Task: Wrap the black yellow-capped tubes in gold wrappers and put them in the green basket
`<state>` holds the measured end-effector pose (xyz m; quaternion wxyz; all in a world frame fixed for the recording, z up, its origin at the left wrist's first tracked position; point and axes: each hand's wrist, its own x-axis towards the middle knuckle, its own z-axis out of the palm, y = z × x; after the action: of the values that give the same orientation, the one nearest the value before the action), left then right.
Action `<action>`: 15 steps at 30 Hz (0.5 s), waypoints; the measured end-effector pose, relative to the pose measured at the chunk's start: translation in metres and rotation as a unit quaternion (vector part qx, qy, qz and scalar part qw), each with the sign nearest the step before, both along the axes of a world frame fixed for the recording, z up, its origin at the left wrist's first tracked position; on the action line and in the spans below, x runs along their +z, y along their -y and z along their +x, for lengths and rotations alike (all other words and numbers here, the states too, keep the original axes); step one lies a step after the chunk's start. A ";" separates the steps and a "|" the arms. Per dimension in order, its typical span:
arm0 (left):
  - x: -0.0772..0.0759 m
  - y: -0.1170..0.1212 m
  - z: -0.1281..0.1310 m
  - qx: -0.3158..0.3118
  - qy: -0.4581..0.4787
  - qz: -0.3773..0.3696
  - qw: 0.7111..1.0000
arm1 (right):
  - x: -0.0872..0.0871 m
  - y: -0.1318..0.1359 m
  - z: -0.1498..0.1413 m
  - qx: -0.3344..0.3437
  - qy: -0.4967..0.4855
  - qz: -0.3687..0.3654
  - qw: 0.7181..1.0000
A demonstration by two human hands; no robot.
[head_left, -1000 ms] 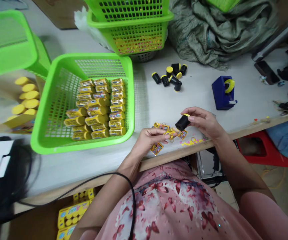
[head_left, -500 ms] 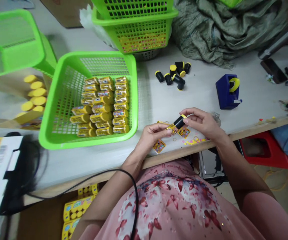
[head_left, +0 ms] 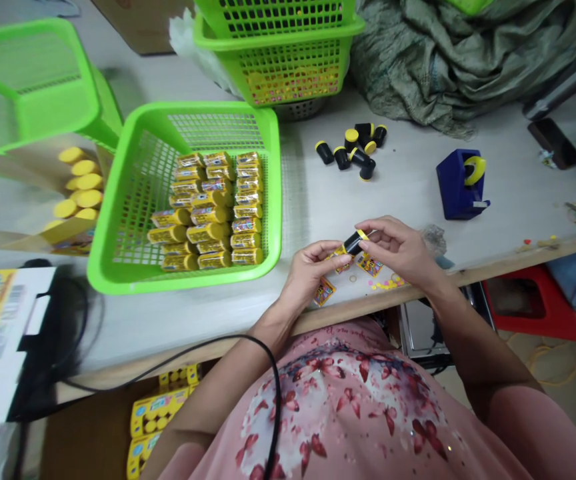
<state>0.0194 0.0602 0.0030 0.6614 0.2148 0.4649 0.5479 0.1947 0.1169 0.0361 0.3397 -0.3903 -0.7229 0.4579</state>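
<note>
Right fingers [head_left: 374, 230] and left fingers [head_left: 325, 252] grip a black yellow-capped tube [head_left: 353, 243] near the desk [head_left: 118, 340] edge; at nine o'clock, a green plastic basket [head_left: 168, 285] holds rows of yellow-labelled tubes [head_left: 208, 223].

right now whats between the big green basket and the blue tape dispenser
In the head view, a cluster of black yellow-capped cylinders lies on the table there.

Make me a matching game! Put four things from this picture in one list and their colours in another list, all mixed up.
Things:
1. small tube
2. tape holder
3. basket
4. stool

Colours:
A. green
B. black with a yellow end
C. red
D. blue

Right pairs: 1-B, 2-D, 3-A, 4-C.
</note>
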 end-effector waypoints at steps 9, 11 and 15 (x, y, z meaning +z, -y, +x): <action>0.004 -0.002 -0.006 -0.040 0.071 0.000 0.997 | -0.017 0.015 -0.009 -0.037 -0.024 0.107 0.993; 0.004 -0.002 -0.007 -0.070 0.086 0.003 0.994 | -0.020 0.018 -0.008 -0.007 -0.071 0.046 0.996; 0.006 -0.001 -0.010 -0.124 0.109 0.005 0.986 | -0.022 0.020 -0.007 0.027 -0.153 -0.087 0.984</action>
<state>0.0095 0.0611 0.0085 0.7700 0.2131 0.3569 0.4840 0.1880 0.0968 0.0142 0.3987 -0.3239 -0.6298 0.5827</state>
